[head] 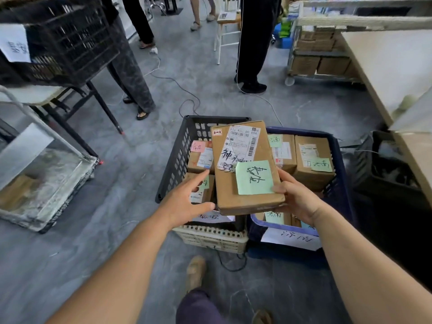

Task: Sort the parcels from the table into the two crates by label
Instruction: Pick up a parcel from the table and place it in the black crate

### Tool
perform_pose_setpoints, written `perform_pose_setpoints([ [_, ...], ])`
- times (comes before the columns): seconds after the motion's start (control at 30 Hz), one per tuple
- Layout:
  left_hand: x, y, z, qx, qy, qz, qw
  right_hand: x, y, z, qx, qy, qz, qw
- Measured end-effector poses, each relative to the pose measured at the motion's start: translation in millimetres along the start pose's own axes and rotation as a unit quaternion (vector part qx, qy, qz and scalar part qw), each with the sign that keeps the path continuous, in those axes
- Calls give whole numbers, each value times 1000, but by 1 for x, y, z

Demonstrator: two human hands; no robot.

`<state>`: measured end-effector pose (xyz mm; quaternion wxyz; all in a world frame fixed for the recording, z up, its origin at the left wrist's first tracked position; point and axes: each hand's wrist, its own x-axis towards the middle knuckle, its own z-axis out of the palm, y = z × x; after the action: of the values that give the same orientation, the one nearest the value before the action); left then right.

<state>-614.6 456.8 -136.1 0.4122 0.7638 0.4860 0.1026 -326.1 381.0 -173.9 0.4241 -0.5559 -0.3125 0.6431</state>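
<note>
I hold a brown cardboard parcel (243, 183) with a white shipping label and a green handwritten note above the two crates on the floor. My right hand (297, 197) grips its near right corner, thumb on the green note. My left hand (187, 202) is at the parcel's left edge with fingers spread, thumb near the lower left corner. The black crate (177, 155) on the left holds parcels with pink and green notes (201, 160). The blue crate (339, 160) on the right holds several parcels with green notes (313, 160). Each crate carries a white paper sign at its front.
A beige crate (210, 237) sits under the black one. A black crate (65, 40) stands on a folding table at upper left. A light table (392, 66) runs along the right. People stand behind, cables cross the grey floor, and a glass-sided cart (44, 174) is at left.
</note>
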Motion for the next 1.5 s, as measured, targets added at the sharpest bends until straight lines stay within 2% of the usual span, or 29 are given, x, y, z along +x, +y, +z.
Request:
perform_pose_setpoints([
  [0.47, 137, -110, -53, -12, -102, -46, 994, 152, 21, 38, 67, 74, 87, 991],
  [0.63, 174, -145, -37, -31, -146, -86, 985, 188, 48, 40, 81, 96, 120, 985],
  [0.9, 212, -171, 1, -88, -178, -153, 968, 218, 82, 44, 111, 94, 142, 979],
  [1.0, 220, -179, 16, -97, -178, -167, 965, 226, 89, 47, 108, 124, 158, 974],
  [1.13, 228, -186, 42, -92, -208, -170, 959, 236, 89, 58, -48, 198, 203, 958],
  [1.27, 234, -194, 67, -80, -225, -194, 951, 256, 97, 69, -216, 254, 257, 907],
  [1.37, 238, -203, 86, -86, -228, -212, 946, 268, 108, 78, -318, 250, 290, 867],
  [1.5, 248, -218, 106, -75, -233, -227, 943, 285, 119, 80, -370, 244, 292, 847],
])
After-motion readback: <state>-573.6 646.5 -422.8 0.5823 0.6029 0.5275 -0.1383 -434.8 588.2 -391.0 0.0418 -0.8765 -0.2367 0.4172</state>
